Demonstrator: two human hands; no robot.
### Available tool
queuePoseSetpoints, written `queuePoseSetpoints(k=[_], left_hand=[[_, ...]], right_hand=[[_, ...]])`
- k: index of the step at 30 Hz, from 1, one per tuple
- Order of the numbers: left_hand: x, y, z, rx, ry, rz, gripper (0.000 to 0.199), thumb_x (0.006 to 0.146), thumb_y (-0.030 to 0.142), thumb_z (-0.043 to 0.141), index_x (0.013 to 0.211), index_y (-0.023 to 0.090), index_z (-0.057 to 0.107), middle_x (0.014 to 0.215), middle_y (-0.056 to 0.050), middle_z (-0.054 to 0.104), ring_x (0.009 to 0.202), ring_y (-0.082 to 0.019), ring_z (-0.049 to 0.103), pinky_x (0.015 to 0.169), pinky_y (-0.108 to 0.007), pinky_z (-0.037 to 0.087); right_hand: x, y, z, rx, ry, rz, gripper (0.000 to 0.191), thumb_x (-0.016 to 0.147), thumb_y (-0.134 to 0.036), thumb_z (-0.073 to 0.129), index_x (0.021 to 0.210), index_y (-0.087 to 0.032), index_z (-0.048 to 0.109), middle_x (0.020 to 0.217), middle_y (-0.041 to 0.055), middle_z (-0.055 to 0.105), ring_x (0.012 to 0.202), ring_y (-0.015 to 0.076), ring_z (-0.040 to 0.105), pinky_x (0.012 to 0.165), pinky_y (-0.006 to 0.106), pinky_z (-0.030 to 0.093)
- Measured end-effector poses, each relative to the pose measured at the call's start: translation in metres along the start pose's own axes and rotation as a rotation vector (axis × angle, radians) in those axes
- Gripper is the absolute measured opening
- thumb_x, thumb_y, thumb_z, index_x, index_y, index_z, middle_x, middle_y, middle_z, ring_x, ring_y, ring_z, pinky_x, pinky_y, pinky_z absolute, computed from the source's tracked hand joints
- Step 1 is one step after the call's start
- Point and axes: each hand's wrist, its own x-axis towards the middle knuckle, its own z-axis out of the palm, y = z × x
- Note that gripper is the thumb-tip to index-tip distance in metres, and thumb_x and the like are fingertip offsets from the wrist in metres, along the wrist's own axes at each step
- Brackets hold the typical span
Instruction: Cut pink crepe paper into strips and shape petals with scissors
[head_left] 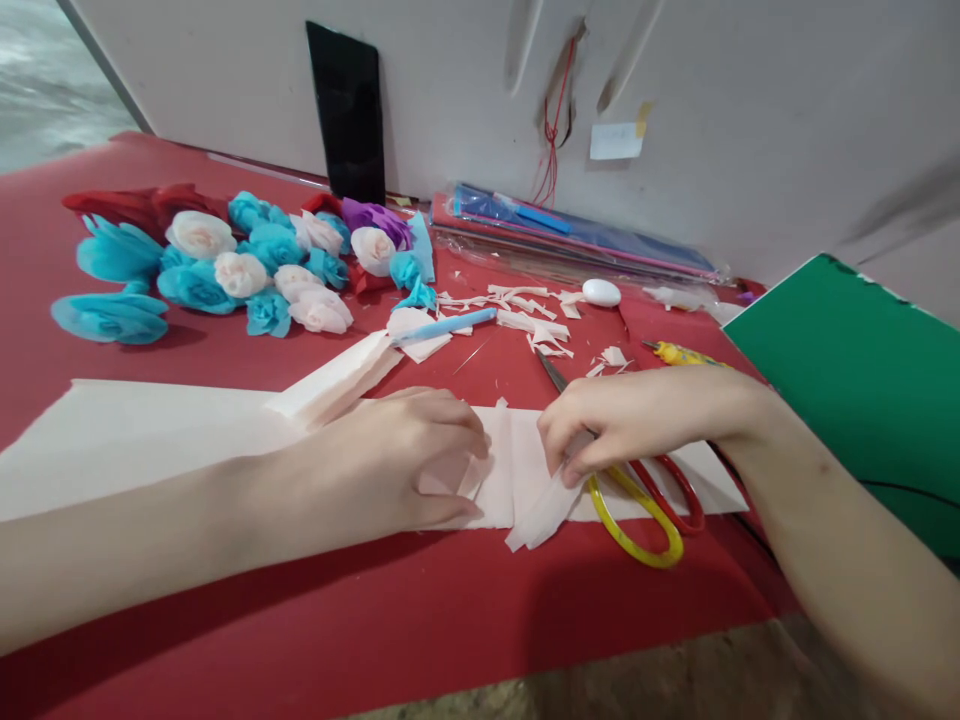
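Currently, from head view, I see right hand (577, 430) pinching pale crepe-paper piece (541, 515) between thumb and fingers, over pale paper sheet (180, 415) on red tabletop (360, 610). Left hand (427, 455) curls over same sheet; can't tell whether gripping. Scissors (600, 503) partly under right hand.

One head-worn camera looks forward and down from close over the red table's (420, 610) near edge.
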Motion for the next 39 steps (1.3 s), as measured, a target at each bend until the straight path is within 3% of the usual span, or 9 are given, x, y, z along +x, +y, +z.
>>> queuePoseSetpoints(k=[6, 9, 14, 24, 32, 36, 39], left_hand=[[-0.002, -0.002, -0.003, -0.006, -0.012, -0.006, 0.027, 0.075, 0.030, 0.065, 0.100, 0.023, 0.068, 0.104, -0.004, 0.068, 0.097, -0.025, 0.061, 0.083, -0.035, 0.047], [-0.002, -0.006, 0.000, -0.031, -0.008, 0.093, 0.020, 0.082, 0.021, 0.054, 0.094, 0.023, 0.069, 0.103, -0.003, 0.069, 0.097, -0.022, 0.061, 0.083, -0.033, 0.046], [-0.001, -0.015, 0.004, -0.112, 0.036, 0.192, 0.027, 0.086, 0.014, 0.045, 0.093, 0.021, 0.070, 0.098, -0.003, 0.072, 0.093, -0.018, 0.062, 0.083, -0.028, 0.044], [-0.002, -0.007, -0.004, -0.082, 0.041, 0.116, 0.026, 0.085, 0.010, 0.043, 0.093, 0.016, 0.068, 0.093, -0.006, 0.070, 0.088, -0.018, 0.061, 0.079, -0.029, 0.045], [-0.001, -0.007, -0.004, -0.274, -0.028, 0.169, 0.030, 0.084, 0.007, 0.044, 0.097, 0.019, 0.068, 0.100, -0.003, 0.070, 0.094, -0.016, 0.062, 0.084, -0.024, 0.045], [-0.002, -0.005, -0.011, -0.281, 0.120, 0.027, 0.032, 0.079, 0.003, 0.039, 0.083, 0.019, 0.066, 0.086, 0.000, 0.072, 0.083, -0.014, 0.063, 0.078, -0.023, 0.045], [-0.002, -0.007, -0.012, -0.278, 0.090, 0.158, 0.037, 0.076, -0.001, 0.038, 0.087, 0.019, 0.067, 0.091, -0.001, 0.070, 0.087, -0.013, 0.062, 0.082, -0.022, 0.044]], right_hand=[[0.001, -0.001, -0.004, -0.004, -0.055, -0.011, 0.012, 0.080, -0.015, 0.057, 0.082, -0.013, 0.068, 0.086, 0.0031, 0.066, 0.080, 0.0154, 0.060, 0.065, 0.022, 0.041], [0.001, -0.003, -0.003, 0.004, -0.083, -0.005, 0.011, 0.080, -0.015, 0.057, 0.082, -0.012, 0.068, 0.085, 0.0025, 0.066, 0.078, 0.0142, 0.060, 0.063, 0.021, 0.041], [0.001, -0.005, -0.003, -0.007, -0.066, -0.003, 0.011, 0.081, -0.015, 0.058, 0.081, -0.013, 0.068, 0.085, 0.0025, 0.066, 0.077, 0.0133, 0.059, 0.061, 0.020, 0.040], [0.003, -0.010, -0.006, -0.014, -0.085, -0.013, 0.011, 0.081, -0.015, 0.059, 0.082, -0.015, 0.070, 0.088, 0.0024, 0.066, 0.080, 0.0142, 0.060, 0.064, 0.020, 0.042], [0.011, -0.017, -0.016, -0.103, -0.044, -0.007, 0.012, 0.080, -0.015, 0.060, 0.085, -0.017, 0.071, 0.092, 0.0029, 0.067, 0.084, 0.0181, 0.061, 0.062, 0.024, 0.042], [0.025, -0.026, -0.017, -0.170, 0.059, 0.021, 0.010, 0.078, -0.016, 0.062, 0.082, -0.019, 0.070, 0.079, 0.0001, 0.068, 0.067, 0.0163, 0.058, 0.051, 0.027, 0.037], [0.033, -0.034, -0.018, -0.172, 0.068, 0.033, 0.013, 0.076, -0.011, 0.061, 0.075, -0.020, 0.069, 0.061, -0.0027, 0.062, 0.049, 0.0127, 0.047, 0.047, 0.029, 0.030]])
